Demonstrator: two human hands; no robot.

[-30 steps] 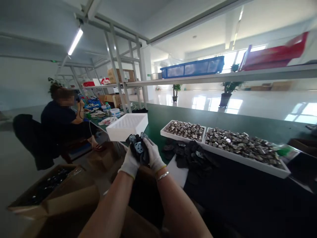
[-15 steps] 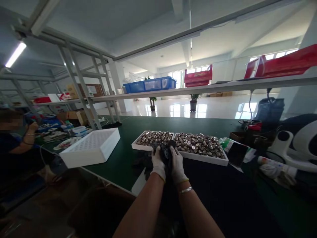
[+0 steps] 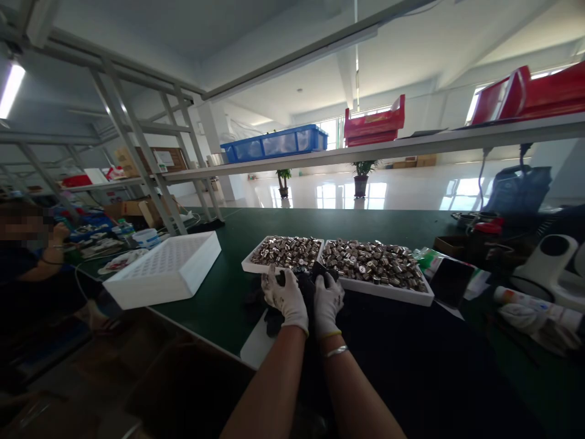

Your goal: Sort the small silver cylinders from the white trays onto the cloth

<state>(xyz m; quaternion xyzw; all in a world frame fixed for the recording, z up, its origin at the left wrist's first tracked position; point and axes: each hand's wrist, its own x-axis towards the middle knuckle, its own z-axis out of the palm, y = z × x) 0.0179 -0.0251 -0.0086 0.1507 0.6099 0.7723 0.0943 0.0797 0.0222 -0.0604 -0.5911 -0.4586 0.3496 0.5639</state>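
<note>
My left hand [image 3: 287,300], in a smudged white glove, has its fingers spread and curved over dark cloth [image 3: 273,322] at the front of the trays. My right hand [image 3: 328,305], gloved too, has its fingers closed on a black cloth [image 3: 322,269], part of which rises above the fingertips. Just beyond the hands are two white foam trays [image 3: 386,292] heaped with small shiny metal cylinders [image 3: 365,261]. The left tray [image 3: 256,267] is the smaller in view. Between the hands the dark material hides its own shape.
A white foam block with rows of holes [image 3: 183,268] stands on the green table [image 3: 247,221] at left. A shelf [image 3: 274,163] with blue [image 3: 278,144] and red bins [image 3: 372,125] spans the back. At right lie a phone-like black slab [image 3: 452,281] and a white device [image 3: 548,262]. Another person sits far left.
My left hand has moved left, away from my right hand, and its fingers have spread. The black cloth bunched between both hands now shows mainly at my right hand.
</note>
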